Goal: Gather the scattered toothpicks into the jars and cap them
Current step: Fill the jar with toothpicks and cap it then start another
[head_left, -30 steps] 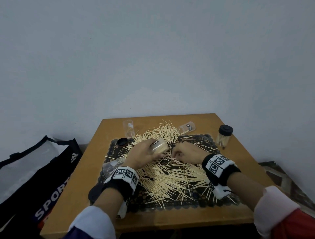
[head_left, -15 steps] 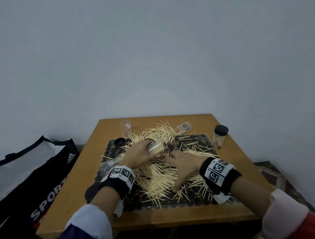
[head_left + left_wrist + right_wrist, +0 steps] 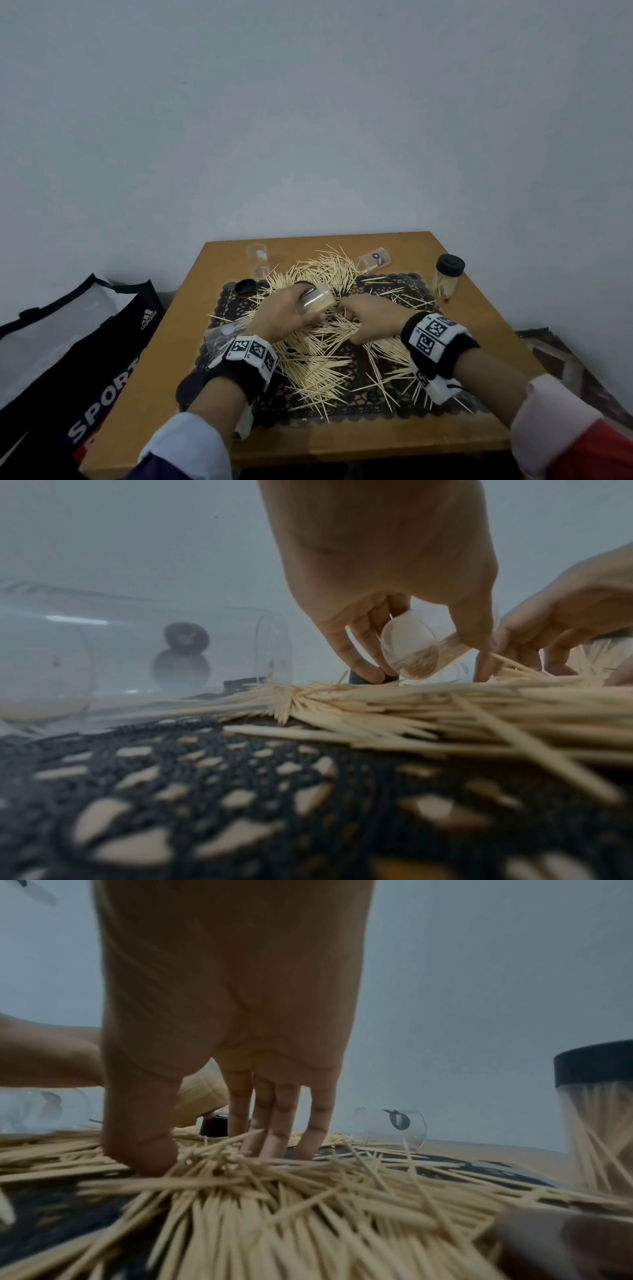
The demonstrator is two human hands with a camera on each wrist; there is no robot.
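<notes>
A: What's my left hand [image 3: 286,313] doing?
B: Fingers curled round a clear round jar [image 3: 317,299], tipped on its side, mouth toward the pile, some sticks inside

A: And the right hand [image 3: 371,317]?
B: Thumb and fingertips dug into the toothpicks [image 3: 318,363], pinching a bunch. Thin pale wooden sticks lie strewn over the black lace mat [image 3: 373,397]; a black-capped jar [image 3: 448,279] stands far right
</notes>
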